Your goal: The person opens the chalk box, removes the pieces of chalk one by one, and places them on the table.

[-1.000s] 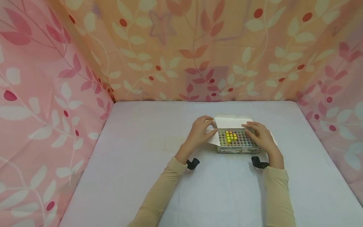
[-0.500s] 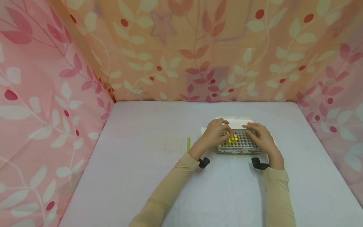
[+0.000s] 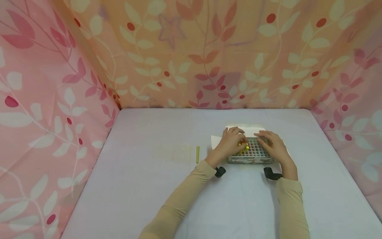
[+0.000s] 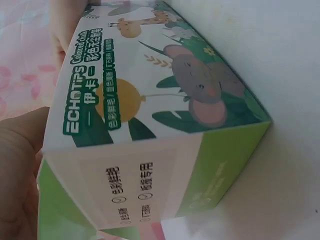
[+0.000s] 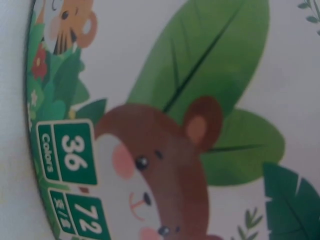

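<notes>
A colored chalk box [image 3: 250, 160] stands with its lid flaps raised; its animal-printed side [image 4: 165, 90] fills much of the left wrist view. Inside, a holed grid [image 3: 256, 149] shows, with several yellow chalk sticks [image 3: 247, 147] standing up at its left. My left hand [image 3: 229, 142] reaches over the box's left end, thumb and fingers pinching at these yellow sticks; its fingertips partly cover them. My right hand [image 3: 274, 146] rests over the right end, fingers near the back flap, thumb over the grid. A printed bear [image 5: 165, 170] on the box fills the right wrist view.
One yellow-green chalk stick [image 3: 197, 154] lies on the white table [image 3: 149, 186], left of the box. A white side flap [image 3: 215, 141] juts out at the left, and a back flap [image 3: 250, 127] stands behind. Patterned curtains [image 3: 179, 59] close off the back and sides.
My left hand has moved right, from the box's left edge to over the yellow chalk sticks. The loose stick on the table has come into view. My right hand stays about where it was.
</notes>
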### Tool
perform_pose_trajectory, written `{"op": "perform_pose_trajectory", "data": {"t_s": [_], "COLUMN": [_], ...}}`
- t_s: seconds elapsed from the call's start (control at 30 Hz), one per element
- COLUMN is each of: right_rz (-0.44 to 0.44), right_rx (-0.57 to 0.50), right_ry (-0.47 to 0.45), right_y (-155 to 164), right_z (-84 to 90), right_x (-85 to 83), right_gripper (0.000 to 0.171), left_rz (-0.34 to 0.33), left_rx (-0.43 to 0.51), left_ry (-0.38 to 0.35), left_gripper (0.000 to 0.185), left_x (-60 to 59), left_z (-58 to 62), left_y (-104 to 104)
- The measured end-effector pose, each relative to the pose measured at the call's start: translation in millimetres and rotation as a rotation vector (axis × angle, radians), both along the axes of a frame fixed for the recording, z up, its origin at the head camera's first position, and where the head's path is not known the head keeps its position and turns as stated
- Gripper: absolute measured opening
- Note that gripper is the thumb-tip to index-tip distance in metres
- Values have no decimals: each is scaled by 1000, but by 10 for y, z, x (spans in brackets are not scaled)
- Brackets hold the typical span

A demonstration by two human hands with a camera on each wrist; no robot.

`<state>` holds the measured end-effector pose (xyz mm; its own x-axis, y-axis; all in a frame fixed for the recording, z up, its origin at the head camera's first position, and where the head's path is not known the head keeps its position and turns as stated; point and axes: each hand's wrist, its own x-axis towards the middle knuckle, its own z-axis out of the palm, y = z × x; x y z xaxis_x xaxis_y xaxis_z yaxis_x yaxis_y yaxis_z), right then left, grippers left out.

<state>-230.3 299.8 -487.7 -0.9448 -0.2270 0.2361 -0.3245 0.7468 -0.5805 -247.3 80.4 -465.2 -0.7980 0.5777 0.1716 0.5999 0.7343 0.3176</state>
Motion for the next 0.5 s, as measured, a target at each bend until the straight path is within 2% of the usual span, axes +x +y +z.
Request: {"op": "perform_pose_trajectory", "data": {"t_s": [0.3, 0.5], "right_rz": [-2, -11], "right_rx": [-1, 4], "right_ry": [-5, -15], "right_y": [-6, -11], "right_z": [9, 21], "right_x": [2, 16], "right_gripper": [31, 31], "left_rz": [-11, -12], "left_rx": [0, -23], "left_ry": [-75, -85], "left_gripper": [14, 16], "left_x": [-12, -7], "left_z": [34, 31], "left_y": [30, 42]}}
